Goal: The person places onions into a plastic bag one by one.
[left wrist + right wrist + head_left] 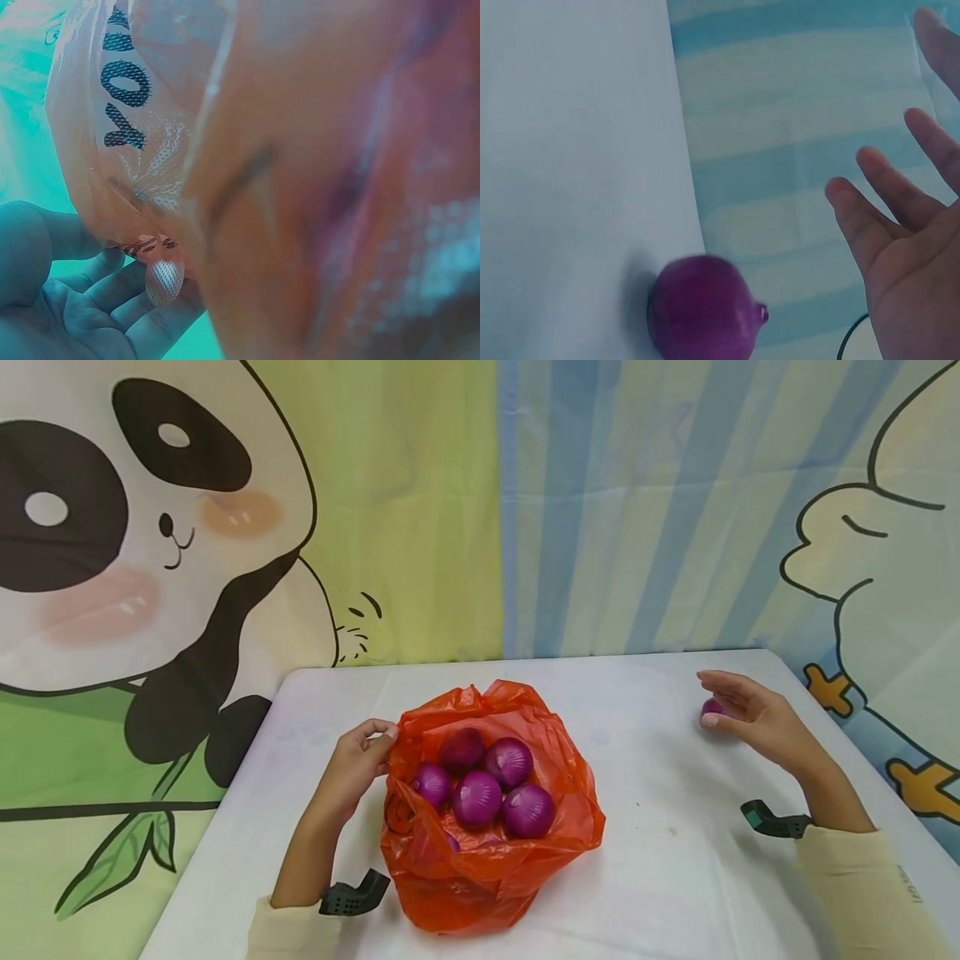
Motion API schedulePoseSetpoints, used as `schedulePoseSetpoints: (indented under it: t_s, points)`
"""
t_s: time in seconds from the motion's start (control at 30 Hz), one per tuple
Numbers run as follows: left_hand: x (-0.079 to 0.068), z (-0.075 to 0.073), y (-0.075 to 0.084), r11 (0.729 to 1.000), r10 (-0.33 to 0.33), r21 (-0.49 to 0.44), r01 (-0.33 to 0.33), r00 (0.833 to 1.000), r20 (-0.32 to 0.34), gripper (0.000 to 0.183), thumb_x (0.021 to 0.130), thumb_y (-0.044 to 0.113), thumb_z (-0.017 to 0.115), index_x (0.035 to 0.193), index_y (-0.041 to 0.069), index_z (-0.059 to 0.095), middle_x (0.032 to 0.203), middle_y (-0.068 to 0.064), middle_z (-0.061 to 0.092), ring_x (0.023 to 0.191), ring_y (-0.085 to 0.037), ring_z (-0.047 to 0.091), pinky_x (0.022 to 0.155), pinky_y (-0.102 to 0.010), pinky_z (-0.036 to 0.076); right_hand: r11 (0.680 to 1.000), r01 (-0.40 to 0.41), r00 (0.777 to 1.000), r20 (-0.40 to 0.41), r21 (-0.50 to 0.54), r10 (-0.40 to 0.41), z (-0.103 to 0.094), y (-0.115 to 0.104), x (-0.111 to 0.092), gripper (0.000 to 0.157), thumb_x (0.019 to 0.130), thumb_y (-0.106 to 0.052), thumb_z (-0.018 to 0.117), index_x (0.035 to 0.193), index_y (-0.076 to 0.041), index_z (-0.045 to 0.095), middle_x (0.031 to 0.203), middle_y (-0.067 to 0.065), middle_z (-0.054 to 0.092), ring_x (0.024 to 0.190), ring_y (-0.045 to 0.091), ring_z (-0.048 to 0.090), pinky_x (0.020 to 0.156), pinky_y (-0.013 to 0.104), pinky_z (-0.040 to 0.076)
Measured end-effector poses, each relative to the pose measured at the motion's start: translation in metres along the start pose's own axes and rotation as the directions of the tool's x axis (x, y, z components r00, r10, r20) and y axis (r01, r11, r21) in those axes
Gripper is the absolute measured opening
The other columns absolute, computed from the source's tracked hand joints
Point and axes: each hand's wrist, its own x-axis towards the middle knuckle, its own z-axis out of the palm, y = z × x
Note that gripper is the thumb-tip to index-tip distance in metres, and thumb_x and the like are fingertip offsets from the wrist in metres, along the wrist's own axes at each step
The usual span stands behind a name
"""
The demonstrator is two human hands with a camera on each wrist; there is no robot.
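Note:
A crumpled red plastic bag point(495, 893) with its mouth spread wide holds several purple onions point(477, 799). At the bag's left rim, my left hand point(358, 766) pinches the thin plastic between thumb and fingers. Dark printed letters show on the bag point(161, 45) in the left wrist view, close by the left hand point(82, 300). Off to the right, a single onion point(717, 710) sits on the table, partly hidden behind my right hand point(765, 722). In the right wrist view the right hand point(922, 262) has its fingers spread, apart from the onion point(703, 309).
A white-covered table point(637, 893) carries everything. Behind it hangs a printed cloth point(420, 510) with a panda on the left and blue stripes on the right. Each wrist wears a black camera mount, the left one point(354, 893) close beside the bag.

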Motion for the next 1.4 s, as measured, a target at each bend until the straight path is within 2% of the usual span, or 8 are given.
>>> schedulePoseSetpoints:
  t_s: [0.17, 0.4, 0.53, 0.67, 0.8, 1.07, 1.17, 1.4]
  points:
    - [-0.001, 0.000, 0.000, 1.000, -0.001, -0.004, 0.001, 1.000, -0.007, 0.031, 0.102, 0.025, 0.052, 0.114, -0.003, 0.056, 0.097, -0.013, 0.070, 0.084, -0.019, 0.068, 0.078, -0.031, 0.055, 0.994, -0.101, 0.994, -0.055, -0.035, 0.099, -0.016, 0.014, -0.001, 0.070, 0.093, -0.025, 0.068, 0.152, -0.017, 0.032, 0.150, 0.019, 0.035, 0.138, 0.032, 0.035, 0.088, 0.009, 0.038]
    - [0.000, 0.000, -0.002, 1.000, 0.000, 0.014, 0.000, 1.000, -0.007, 0.029, 0.102, 0.023, 0.051, 0.114, -0.003, 0.056, 0.097, -0.014, 0.070, 0.085, -0.021, 0.068, 0.078, -0.030, 0.055, 0.979, -0.197, 0.978, -0.083, -0.054, 0.193, -0.029, 0.041, -0.003, 0.075, 0.094, -0.031, 0.066, 0.156, -0.025, 0.023, 0.158, 0.014, 0.021, 0.140, 0.040, 0.024, 0.092, 0.007, 0.032]
    - [0.000, 0.000, -0.002, 1.000, 0.000, 0.013, 0.001, 1.000, -0.008, 0.029, 0.102, 0.024, 0.052, 0.113, -0.003, 0.057, 0.097, -0.015, 0.070, 0.084, -0.021, 0.068, 0.078, -0.031, 0.055, 0.969, -0.244, 0.969, -0.054, -0.029, 0.242, -0.028, 0.051, -0.002, 0.081, 0.094, -0.033, 0.065, 0.156, -0.031, 0.014, 0.161, 0.017, 0.007, 0.140, 0.049, 0.014, 0.105, 0.041, 0.031]
    - [0.000, 0.001, -0.001, 1.000, -0.003, 0.005, 0.003, 1.000, -0.004, 0.030, 0.102, 0.024, 0.052, 0.114, -0.004, 0.056, 0.096, -0.014, 0.070, 0.083, -0.020, 0.068, 0.078, -0.031, 0.055, 0.967, -0.255, 0.967, -0.029, -0.007, 0.255, -0.023, 0.062, 0.001, 0.088, 0.093, -0.031, 0.067, 0.157, -0.031, 0.007, 0.160, 0.021, -0.006, 0.139, 0.054, 0.002, 0.096, 0.073, 0.020]
    - [0.000, 0.001, 0.000, 1.000, -0.005, 0.003, 0.005, 1.000, -0.007, 0.031, 0.102, 0.024, 0.052, 0.114, -0.004, 0.056, 0.096, -0.014, 0.069, 0.083, -0.020, 0.068, 0.078, -0.032, 0.055, 0.967, -0.254, 0.967, -0.003, -0.030, 0.254, -0.018, 0.071, 0.005, 0.094, 0.091, -0.031, 0.069, 0.157, -0.024, 0.002, 0.159, 0.021, -0.010, 0.139, 0.054, -0.004, 0.094, 0.076, 0.017]
    - [0.000, 0.001, -0.001, 1.000, -0.003, 0.002, 0.003, 1.000, -0.005, 0.030, 0.102, 0.023, 0.052, 0.114, -0.004, 0.056, 0.095, -0.013, 0.070, 0.082, -0.019, 0.068, 0.077, -0.031, 0.055, 0.951, -0.298, 0.952, 0.051, -0.086, 0.303, -0.015, 0.076, 0.007, 0.102, 0.089, -0.038, 0.070, 0.156, -0.018, -0.004, 0.156, 0.021, -0.023, 0.132, 0.065, 0.003, 0.090, 0.078, 0.021]
    - [0.000, 0.001, -0.001, 1.000, -0.001, 0.002, 0.001, 1.000, -0.005, 0.030, 0.102, 0.023, 0.052, 0.115, -0.004, 0.056, 0.095, -0.013, 0.070, 0.082, -0.019, 0.067, 0.078, -0.031, 0.055, 0.941, -0.323, 0.944, 0.026, -0.101, 0.328, -0.014, 0.078, 0.007, 0.103, 0.088, -0.043, 0.070, 0.156, -0.017, -0.003, 0.156, 0.027, -0.016, 0.132, 0.064, 0.005, 0.089, 0.077, 0.024]
    - [0.000, 0.001, -0.001, 1.000, -0.008, 0.012, 0.008, 1.000, -0.006, 0.031, 0.102, 0.025, 0.052, 0.115, -0.003, 0.056, 0.098, -0.014, 0.070, 0.084, -0.021, 0.068, 0.078, -0.031, 0.055, 0.915, -0.334, 0.941, -0.035, -0.225, 0.335, -0.003, 0.086, 0.009, 0.088, 0.090, -0.050, 0.064, 0.152, -0.002, 0.023, 0.142, 0.041, 0.026, 0.121, 0.061, 0.029, 0.089, 0.070, 0.037]
